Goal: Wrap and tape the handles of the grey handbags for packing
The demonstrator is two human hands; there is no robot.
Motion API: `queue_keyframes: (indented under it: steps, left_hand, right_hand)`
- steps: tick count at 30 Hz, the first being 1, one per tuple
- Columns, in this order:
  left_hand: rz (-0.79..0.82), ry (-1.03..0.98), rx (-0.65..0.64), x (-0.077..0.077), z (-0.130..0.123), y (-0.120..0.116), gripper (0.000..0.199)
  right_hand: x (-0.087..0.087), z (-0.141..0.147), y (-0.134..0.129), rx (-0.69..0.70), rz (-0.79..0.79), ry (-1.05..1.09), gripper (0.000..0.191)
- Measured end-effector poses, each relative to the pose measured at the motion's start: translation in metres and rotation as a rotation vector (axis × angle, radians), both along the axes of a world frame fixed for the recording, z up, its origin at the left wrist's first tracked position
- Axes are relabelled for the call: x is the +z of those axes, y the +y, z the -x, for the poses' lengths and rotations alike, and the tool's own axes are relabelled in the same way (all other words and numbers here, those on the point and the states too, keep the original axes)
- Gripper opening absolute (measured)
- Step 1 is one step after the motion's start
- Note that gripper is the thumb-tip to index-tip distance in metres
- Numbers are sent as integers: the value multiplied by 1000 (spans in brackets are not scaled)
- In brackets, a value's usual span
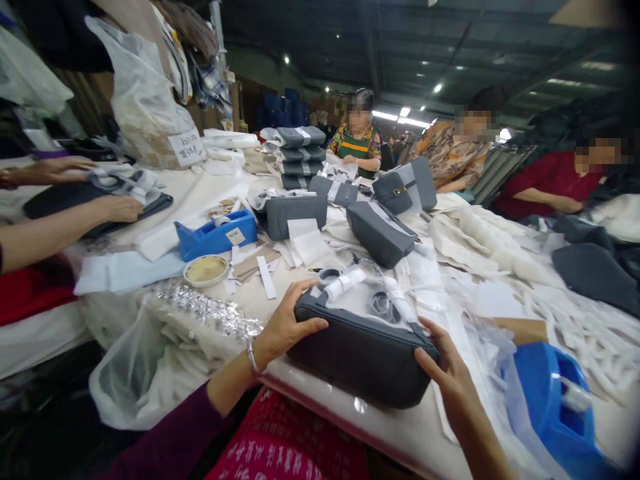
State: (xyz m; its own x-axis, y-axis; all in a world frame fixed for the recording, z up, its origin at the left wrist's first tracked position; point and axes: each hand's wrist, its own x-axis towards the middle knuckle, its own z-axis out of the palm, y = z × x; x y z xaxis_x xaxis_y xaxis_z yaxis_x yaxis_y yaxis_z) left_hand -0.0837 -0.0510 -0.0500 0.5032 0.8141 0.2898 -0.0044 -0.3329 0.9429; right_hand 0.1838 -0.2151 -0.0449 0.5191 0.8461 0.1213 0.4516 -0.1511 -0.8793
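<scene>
A dark grey handbag (357, 357) rests on its side near the front edge of the white-covered table. White wrapping (345, 285) covers parts of its strap on top, and a coiled strap end lies inside a clear cover. My left hand (287, 323) grips the bag's left end, thumb along the top edge. At the opposite end my right hand (443, 357) holds the right corner, fingers bent over the rim. The bag's underside and the fingertips behind it are hidden.
Several grey bags (383, 233) stand farther back. A blue tape dispenser (217, 235) and a round dish (206, 270) sit left, another blue dispenser (555, 400) right. A co-worker's hands (117, 208) handle a dark bag at left. Other people work beyond the table.
</scene>
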Motion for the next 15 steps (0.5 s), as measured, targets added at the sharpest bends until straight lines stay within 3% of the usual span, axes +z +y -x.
queue_keyframes:
  steps: [3, 5, 9, 12, 15]
  left_hand:
    - [153, -95, 16, -10, 6, -12, 69]
    - [293, -160, 14, -17, 10, -20, 66]
    - [390, -208, -24, -29, 17, -27, 60]
    - [384, -228, -108, -35, 25, -23, 50]
    - [463, -281, -91, -44, 25, -13, 48]
  right_hand:
    - [24, 0, 12, -11, 58, -547, 63]
    - [39, 11, 29, 90, 7, -762, 62]
    - [44, 43, 64, 440, 218, -781, 58]
    - [32, 56, 69, 486, 332, -886, 63]
    - [24, 58, 63, 479, 290, -971, 67]
